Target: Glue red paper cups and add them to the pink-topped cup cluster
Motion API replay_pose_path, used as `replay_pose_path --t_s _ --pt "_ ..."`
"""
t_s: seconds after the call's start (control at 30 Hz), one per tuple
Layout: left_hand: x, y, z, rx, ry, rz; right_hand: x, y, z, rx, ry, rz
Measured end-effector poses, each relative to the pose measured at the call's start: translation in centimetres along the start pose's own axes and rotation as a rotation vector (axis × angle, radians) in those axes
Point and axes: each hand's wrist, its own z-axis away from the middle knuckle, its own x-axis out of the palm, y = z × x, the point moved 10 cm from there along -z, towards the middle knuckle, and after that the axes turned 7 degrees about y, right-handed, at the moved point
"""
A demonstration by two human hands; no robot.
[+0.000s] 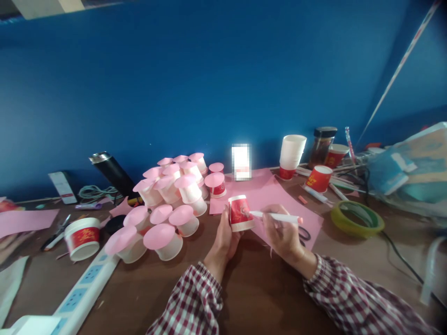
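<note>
Red paper cup (240, 213) sits clamped in the left hand (223, 237); the right hand (281, 235), just beside, grips a pen (275, 217) touching it.

Roughly sixteen pink-capped cups (164, 200) are heaped at the tabletop's middle; four red cups (319, 178), one tape roll (356, 218) and one jar (321, 145) are seen.

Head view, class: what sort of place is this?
Probably a craft worktable: a pile of pink-capped paper cups, pink paper, a tape roll, and hands marking a cup with a pen.
</note>
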Motion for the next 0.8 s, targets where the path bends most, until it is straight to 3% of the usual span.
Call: replay_pose_path --t_s 0.5,0.8 --pt "-1.1 -0.2 -0.3 0.01 0.088 -0.003 -0.5 -1.7 -0.8 0.057 -0.035 -0.104" --pt "-0.4 0.2 -0.2 0.087 0.026 -0.055 0.6 -1.2 0.5 -0.031 -0.06 -0.077"
